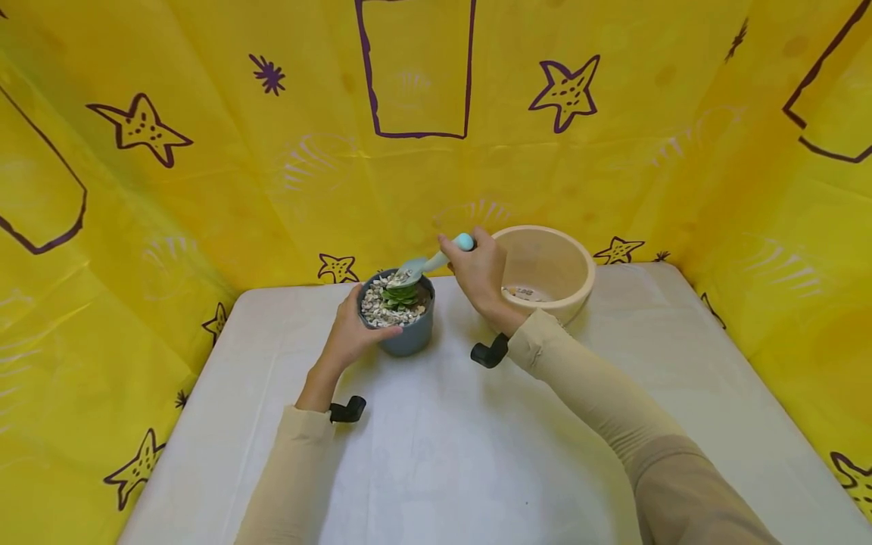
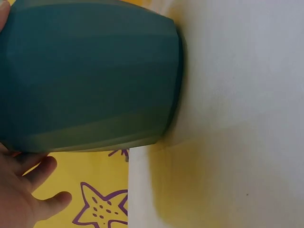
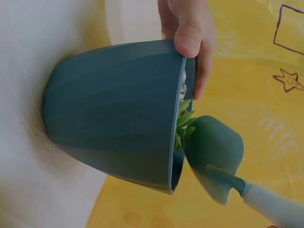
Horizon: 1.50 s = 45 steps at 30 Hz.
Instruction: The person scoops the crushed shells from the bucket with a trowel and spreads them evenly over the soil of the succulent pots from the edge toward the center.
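A blue-grey flowerpot [image 1: 409,339] stands on the white table, filled with pale pebbles [image 1: 375,312] around a small green succulent [image 1: 400,298]. My left hand [image 1: 349,333] grips the pot at its left side, thumb across the near rim; in the right wrist view that thumb [image 3: 189,40] presses the rim. Between my right hand's fingers [image 1: 479,271] is the handle of a small light-blue trowel [image 1: 436,263]. Its tilted blade carries pebbles just above the succulent. The left wrist view is mostly the pot's wall [image 2: 95,76]. The right hand is almost wholly outside its own wrist view.
Right of the pot, behind my right forearm, stands a round cream tub [image 1: 555,261] with a few pebbles at its bottom. Yellow patterned sheeting [image 1: 422,182] rises behind the white table [image 1: 422,454] and along both sides.
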Motion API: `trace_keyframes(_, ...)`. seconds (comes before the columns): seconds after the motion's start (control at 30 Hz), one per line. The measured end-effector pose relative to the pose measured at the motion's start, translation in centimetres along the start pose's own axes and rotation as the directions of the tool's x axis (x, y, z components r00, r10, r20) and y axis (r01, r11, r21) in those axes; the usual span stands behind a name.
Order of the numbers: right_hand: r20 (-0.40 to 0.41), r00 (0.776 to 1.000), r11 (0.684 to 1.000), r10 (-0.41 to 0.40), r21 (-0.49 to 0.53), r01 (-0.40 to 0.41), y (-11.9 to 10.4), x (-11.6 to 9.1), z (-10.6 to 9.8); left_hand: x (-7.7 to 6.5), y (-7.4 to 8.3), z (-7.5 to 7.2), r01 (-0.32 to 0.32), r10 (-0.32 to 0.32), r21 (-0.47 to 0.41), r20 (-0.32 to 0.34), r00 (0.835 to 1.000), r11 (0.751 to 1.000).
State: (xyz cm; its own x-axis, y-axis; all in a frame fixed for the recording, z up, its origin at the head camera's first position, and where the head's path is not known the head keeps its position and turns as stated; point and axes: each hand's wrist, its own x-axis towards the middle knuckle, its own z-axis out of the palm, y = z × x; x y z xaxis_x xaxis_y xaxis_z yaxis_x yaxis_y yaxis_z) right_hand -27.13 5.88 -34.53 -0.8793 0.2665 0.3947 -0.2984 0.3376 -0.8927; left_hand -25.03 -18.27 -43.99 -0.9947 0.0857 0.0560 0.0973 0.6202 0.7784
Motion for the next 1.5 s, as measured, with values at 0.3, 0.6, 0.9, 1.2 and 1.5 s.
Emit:
trace_keyframes(0.3, -0.018, 0.999, 1.000, -0.029, 0.010, 0.029, 0.0, 0.2, 0.0, -0.3, 0.8, 1.0, 0.049, -0.046, 0.038, -0.075, 0.996, 0.998)
trace_keyframes(0.6, 0.002, 1.000, 0.999, -0.030, -0.026, 0.030, 0.3, -0.2, 0.4, -0.3, 0.5, 0.5, 0.033, -0.032, 0.046, -0.026, 0.999, 0.998)
trace_keyframes(0.9, 0.040, 0.998, 0.998, -0.040, -0.040, 0.041, 0.5, -0.7, 0.8, 0.0, 0.1, 0.0, 0.019, -0.019, 0.007, 0.003, 1.000, 1.000)
trace_keyframes(1.2, 0.005, 0.998, 0.995, -0.063, -0.073, 0.063, 0.2, -0.3, 0.4, -0.2, 0.3, 0.5, 0.032, -0.032, -0.003, -0.031, 0.999, 0.999)
trace_keyframes(1.5, 0.025, 0.992, 0.984, -0.123, -0.128, 0.125, -0.2, -0.2, 0.1, -0.4, 0.6, 0.6, 0.030, -0.029, 0.002, -0.045, 0.999, 1.000)
